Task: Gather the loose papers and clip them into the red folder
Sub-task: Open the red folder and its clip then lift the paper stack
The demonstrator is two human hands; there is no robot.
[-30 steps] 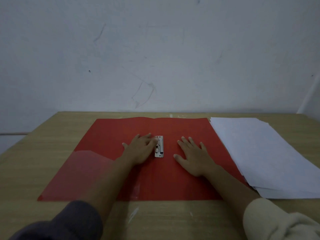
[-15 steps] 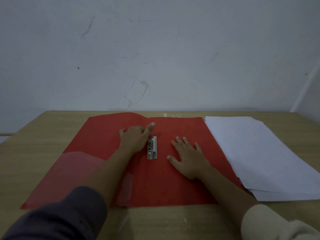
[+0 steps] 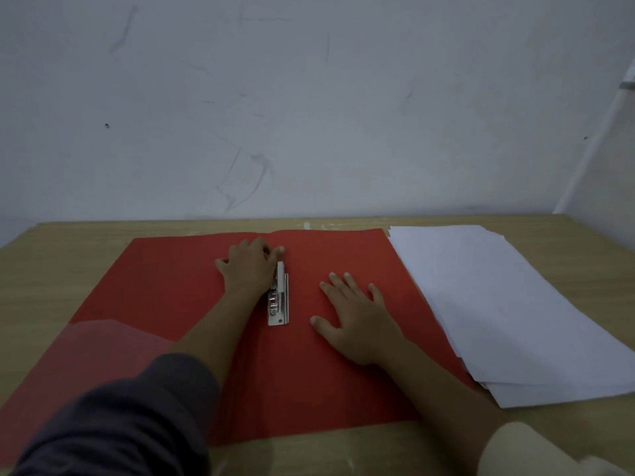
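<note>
While the red folder (image 3: pixel 154 280) lies open on the wooden counter (image 3: pixel 68 242), the left hand (image 3: pixel 249 266) rests at the far end of the metal clip (image 3: pixel 279 304); its grip perhaps curls on the lever, I cannot tell surely. The right hand (image 3: pixel 354 317) lies flat on the folder's right half, grip spread. The white papers (image 3: pixel 498 304) lie stacked beside, overlapping its right edge.

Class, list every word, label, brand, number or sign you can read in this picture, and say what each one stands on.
None can be read.
The red folder is plain, the top sheet of the white papers looks blank, the metal clip shows no legible stamp, and the wall bears only scuff marks, not writing.
</note>
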